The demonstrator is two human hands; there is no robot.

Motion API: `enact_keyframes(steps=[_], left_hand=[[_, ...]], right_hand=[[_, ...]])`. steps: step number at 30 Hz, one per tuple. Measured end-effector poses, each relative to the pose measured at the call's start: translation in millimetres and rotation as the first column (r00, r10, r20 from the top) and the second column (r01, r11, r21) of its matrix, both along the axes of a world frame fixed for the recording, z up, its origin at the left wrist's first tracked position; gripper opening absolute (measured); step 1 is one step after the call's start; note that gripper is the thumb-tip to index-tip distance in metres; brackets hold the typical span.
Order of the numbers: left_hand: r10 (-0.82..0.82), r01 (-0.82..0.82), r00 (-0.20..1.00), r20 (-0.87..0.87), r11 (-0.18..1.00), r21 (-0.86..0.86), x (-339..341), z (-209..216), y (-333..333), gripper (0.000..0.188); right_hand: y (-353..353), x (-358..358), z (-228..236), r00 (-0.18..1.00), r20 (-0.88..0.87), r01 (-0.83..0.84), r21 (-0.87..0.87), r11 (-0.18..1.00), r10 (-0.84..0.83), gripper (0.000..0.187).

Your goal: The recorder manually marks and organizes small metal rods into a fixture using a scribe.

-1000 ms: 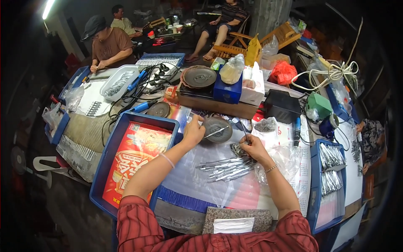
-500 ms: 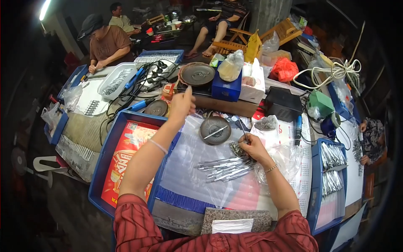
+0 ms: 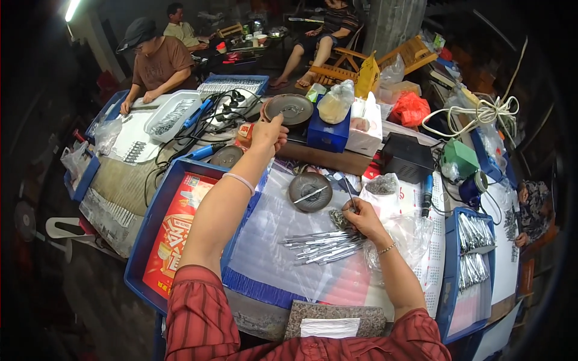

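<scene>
My left hand (image 3: pixel 269 133) reaches to the front of a round dark dish (image 3: pixel 295 103) on a raised ledge. Its thumb lies at the dish's rim and the fingers curl below. Small pieces rest on that dish. My right hand (image 3: pixel 362 218) is closed on a thin dark rod-like tool (image 3: pixel 349 191) that points up and away. Beside its fingertips lies a small heap of metal bits (image 3: pixel 338 219). Just nearer, many thin silver strips (image 3: pixel 322 245) are piled on plastic sheeting. A second dark dish (image 3: pixel 308 203) carries one silver strip across it.
On the left stands a blue tray (image 3: pixel 136 268) with a red package (image 3: pixel 180 231). A blue tray of silver strips (image 3: pixel 475 225) stands right. Beyond are a blue box (image 3: pixel 328 131), black box (image 3: pixel 406 153) and cables (image 3: pixel 174 144). A co-worker (image 3: pixel 159 63) sits far left.
My left hand has moved slightly up and away, and its thumb now meets the far dish's rim. The right hand keeps its tool near the heap. The view has shifted slightly.
</scene>
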State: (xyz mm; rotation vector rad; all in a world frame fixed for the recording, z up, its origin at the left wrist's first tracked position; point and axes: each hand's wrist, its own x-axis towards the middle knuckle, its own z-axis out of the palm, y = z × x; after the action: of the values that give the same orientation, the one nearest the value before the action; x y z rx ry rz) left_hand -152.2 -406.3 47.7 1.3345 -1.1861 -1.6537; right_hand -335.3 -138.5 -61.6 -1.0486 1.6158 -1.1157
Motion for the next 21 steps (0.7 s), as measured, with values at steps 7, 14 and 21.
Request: enact_keyframes(steps=[7,14,21], left_hand=[[0.055,-0.055,0.998,-0.011,0.998,-0.004,-5,-1,-10,0.018],[0.088,-0.054,0.992,0.093,0.944,-0.325,0,-9,-7,0.024],[0.071,-0.061,0.997,0.041,0.977,-0.205,-7,1,-17,0.026]], right_hand=[[-1,1,2,1.0,0.018,-0.011,-0.003,1.0,0.011,0.012],[1,0,1,0.999,-0.051,-0.008,-0.007,1.0,0.007,0.01],[-1,1,-1,1.0,-0.008,-0.007,-0.032,0.999,0.007,0.011]])
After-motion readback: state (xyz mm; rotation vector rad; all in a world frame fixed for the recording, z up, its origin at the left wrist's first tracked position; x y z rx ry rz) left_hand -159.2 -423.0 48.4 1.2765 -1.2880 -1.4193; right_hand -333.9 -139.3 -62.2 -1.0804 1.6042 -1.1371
